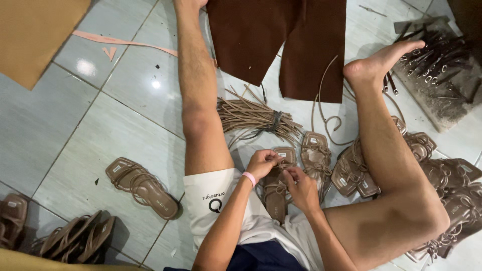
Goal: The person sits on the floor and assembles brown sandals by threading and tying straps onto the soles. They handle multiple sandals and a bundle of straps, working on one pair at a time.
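The sandal (277, 186) lies on the floor between the person's legs, toe end pointing away, and both hands work at its straps. The left hand (262, 163), with a pink band (249, 177) on its wrist, pinches a thin strap near the toe end between thumb and fingers; the right hand (303, 189) grips the straps at the middle of the same sandal, fingers curled around them. Just beside it on the right lies a second sandal (315, 156) of the same tan colour, strapped and flat. Beyond the hands a bundle of laces (256, 116), tied in the middle, fans out on the floor, and one loose lace (321, 108) curls from it toward the right foot (377, 64). A brown sheet (281, 37) of material lies further off, between the legs. The bent right leg covers part of a heap of sandals (437, 175), and behind the foot sits a tray of dark strips (437, 60). Left of the outstretched left leg lies a pair of sandals (143, 186), with more sandals (75, 238) near the bottom edge. A tan board (35, 32) fills the upper left corner, with a pink offcut (120, 42) beside it. All of this rests on pale, glossy floor tiles (75, 135).
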